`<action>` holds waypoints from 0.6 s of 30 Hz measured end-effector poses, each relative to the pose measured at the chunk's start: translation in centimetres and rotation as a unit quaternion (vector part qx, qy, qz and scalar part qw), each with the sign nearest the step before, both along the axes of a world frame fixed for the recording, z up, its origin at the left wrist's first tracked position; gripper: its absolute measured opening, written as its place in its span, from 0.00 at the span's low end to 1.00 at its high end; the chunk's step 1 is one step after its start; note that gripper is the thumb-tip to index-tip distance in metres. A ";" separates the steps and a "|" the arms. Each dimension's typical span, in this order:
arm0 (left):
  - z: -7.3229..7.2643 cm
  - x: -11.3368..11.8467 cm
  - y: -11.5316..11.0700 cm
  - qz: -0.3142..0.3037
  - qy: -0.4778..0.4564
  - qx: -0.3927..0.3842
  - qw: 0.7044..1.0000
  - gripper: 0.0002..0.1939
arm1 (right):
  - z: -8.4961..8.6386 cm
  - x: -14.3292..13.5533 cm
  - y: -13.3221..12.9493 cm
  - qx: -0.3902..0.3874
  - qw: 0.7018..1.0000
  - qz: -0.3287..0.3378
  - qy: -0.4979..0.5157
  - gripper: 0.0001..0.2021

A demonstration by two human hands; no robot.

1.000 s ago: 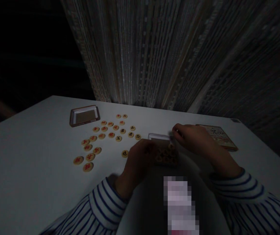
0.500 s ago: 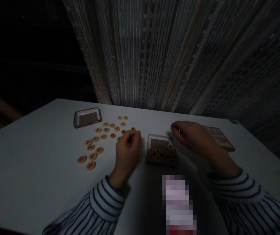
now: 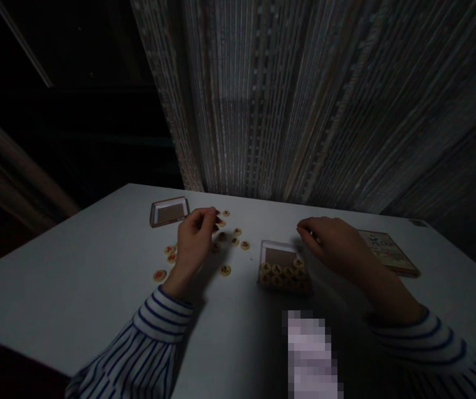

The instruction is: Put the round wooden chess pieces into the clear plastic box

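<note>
My left hand (image 3: 196, 238) is over the scattered xiangqi pieces, its thumb and fingers drawn together; whatever they hold, if anything, is hidden. Black-marked pieces (image 3: 225, 270) lie just right of this hand, and red-marked pieces (image 3: 159, 275) show to its left, with others behind it. Beside the right edge of a small box (image 3: 269, 244), my right hand (image 3: 332, 244) hovers with its fingers curled closed, their contents out of sight. Inside the box, black-marked pieces (image 3: 288, 272) sit in rows along the near side, and one piece (image 3: 298, 264) lies above the front rows.
A shallow open tray (image 3: 152, 220) rests at the back left of the white table (image 3: 75, 277). Right of my right hand lies a flat case with a printed picture (image 3: 389, 252). Striped curtains (image 3: 262, 111) hang behind the table's far edge.
My left hand has moved left and away from the box, over the loose pieces. My right hand stays beside the box. The whole view has shifted somewhat.
</note>
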State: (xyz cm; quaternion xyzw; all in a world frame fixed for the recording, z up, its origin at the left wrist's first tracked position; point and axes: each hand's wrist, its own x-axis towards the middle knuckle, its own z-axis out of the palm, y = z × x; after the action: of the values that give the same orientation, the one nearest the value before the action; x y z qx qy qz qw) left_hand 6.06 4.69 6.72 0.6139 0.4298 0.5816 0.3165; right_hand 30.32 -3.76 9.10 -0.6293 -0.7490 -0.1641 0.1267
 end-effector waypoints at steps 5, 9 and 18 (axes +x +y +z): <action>-1.8 -2.1 0.2 0.042 0.150 0.069 0.985 0.12 | 0.1 -0.9 -0.3 0.030 0.992 0.018 0.119 0.11; -2.4 -3.4 0.1 -0.022 0.315 0.141 0.938 0.09 | 0.5 -1.9 0.0 0.034 0.984 0.031 0.173 0.11; -2.4 -4.3 -0.4 -0.196 0.424 0.044 0.883 0.14 | 1.3 -4.8 2.5 -0.094 0.990 0.067 0.074 0.15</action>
State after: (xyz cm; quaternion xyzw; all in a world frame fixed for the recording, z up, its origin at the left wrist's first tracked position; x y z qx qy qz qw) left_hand 1.72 4.27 4.29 0.8870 0.3679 0.2095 0.1843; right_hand 25.56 -1.29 10.41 -0.5971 -0.7902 -0.0366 0.1330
